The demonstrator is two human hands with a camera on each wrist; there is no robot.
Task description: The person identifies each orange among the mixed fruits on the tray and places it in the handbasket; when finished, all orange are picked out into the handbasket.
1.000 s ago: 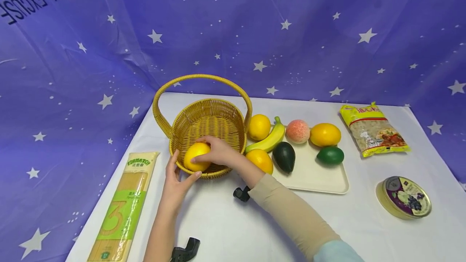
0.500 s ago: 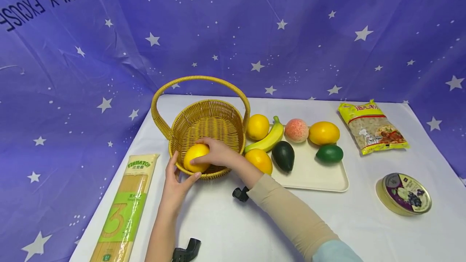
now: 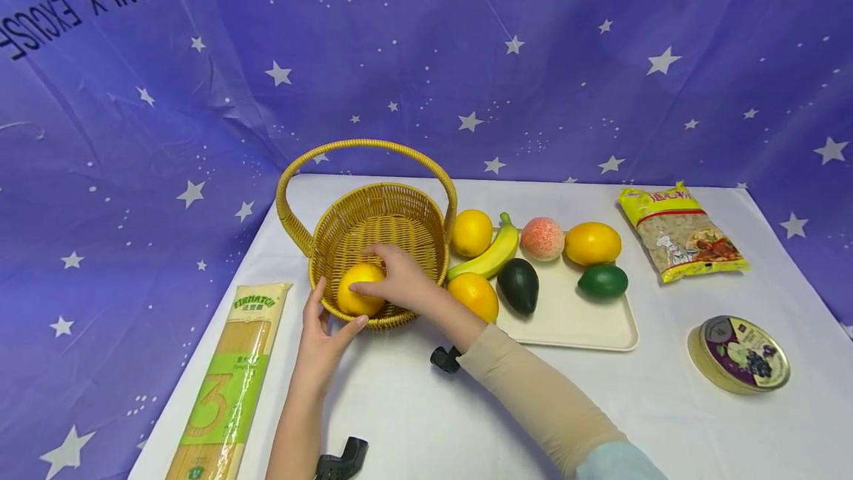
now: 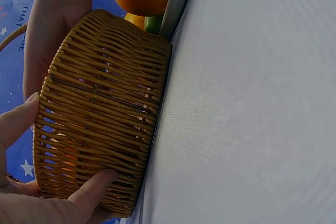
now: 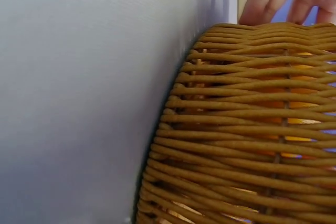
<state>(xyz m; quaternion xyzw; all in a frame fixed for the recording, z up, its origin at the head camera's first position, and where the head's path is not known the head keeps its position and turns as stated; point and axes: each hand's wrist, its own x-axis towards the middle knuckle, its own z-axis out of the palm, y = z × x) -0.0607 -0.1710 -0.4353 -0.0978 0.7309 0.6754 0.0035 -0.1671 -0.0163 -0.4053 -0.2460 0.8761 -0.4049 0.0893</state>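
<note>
Spaghetti pack (image 3: 220, 384) lies flat, L of basket (image 3: 389, 232) & nearer. L hand (image 3: 323, 335) is at basket's near-L side, thumb & fingers spread wide, pressed on rim & wall. Basket stands upright on white cloth (image 3: 400, 421), handle (image 3: 366, 143) up. Orange (image 3: 356, 304) sits inside basket, near-L part by the wall. R hand (image 3: 408, 280) reaches into basket from the R: thumb over that orange, index stretched out apart from it; other fingers hidden, can't tell if they touch. R arm's beige sleeve (image 3: 540, 395) is R of basket, nearer. Just R of basket: a 2nd orange (image 3: 472, 233), a 3rd (image 3: 476, 295) nearer, banana (image 3: 489, 258) btwn. Farther R of basket, tray (image 3: 573, 328) w/ avocado (image 3: 518, 287), peach (image 3: 543, 239), mango (image 3: 592, 244), green fruit (image 3: 603, 281). Well R of basket: food bag (image 3: 686, 239); farthest R & nearer than basket, tin (image 3: 746, 358). Starry purple backdrop (image 3: 400, 58) hangs beyond basket.
</note>
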